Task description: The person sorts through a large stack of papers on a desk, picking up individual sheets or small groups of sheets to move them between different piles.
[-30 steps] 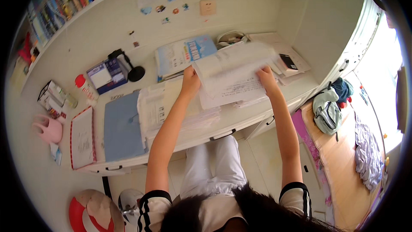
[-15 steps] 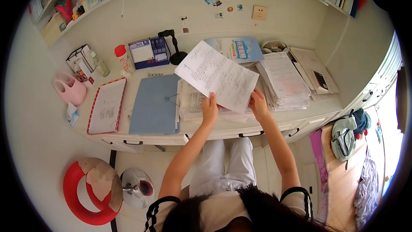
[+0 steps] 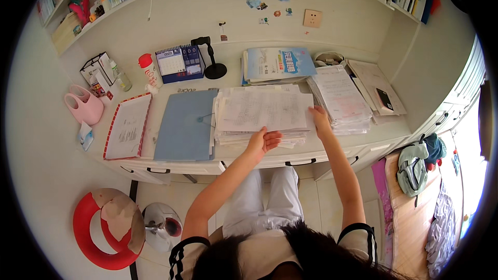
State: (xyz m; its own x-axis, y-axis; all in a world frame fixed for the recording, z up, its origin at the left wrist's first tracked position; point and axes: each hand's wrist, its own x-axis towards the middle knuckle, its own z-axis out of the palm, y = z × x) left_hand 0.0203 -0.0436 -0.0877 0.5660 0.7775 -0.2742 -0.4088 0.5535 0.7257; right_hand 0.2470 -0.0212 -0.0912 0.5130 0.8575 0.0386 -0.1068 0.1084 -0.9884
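A stack of printed paper sheets (image 3: 267,110) lies on the desk in front of me, its top sheet resting flat. My left hand (image 3: 264,141) is at the stack's front edge, its fingers apart and its palm partly showing, with the thumb near the paper. At the right edge of the upper sheets, my right hand (image 3: 320,119) has its fingers closed on the paper's side. Left of the stack is a blue document folder (image 3: 182,127) with a string tie. A taller pile of papers (image 3: 342,93) stands just beyond my right hand.
Behind the stack lie blue-and-white booklets (image 3: 280,64). A black stand (image 3: 213,67), desk calendar (image 3: 179,64), red-capped bottle (image 3: 149,71) and pink holder (image 3: 84,105) line the back left. A red-edged tray (image 3: 128,127) sits left; a dark phone (image 3: 384,99) rests on papers at right.
The sheets I held up tilted in both hands now lie flat on the stack. My left hand has loosened and moved slightly right and down; my right hand remains at the paper's right edge.
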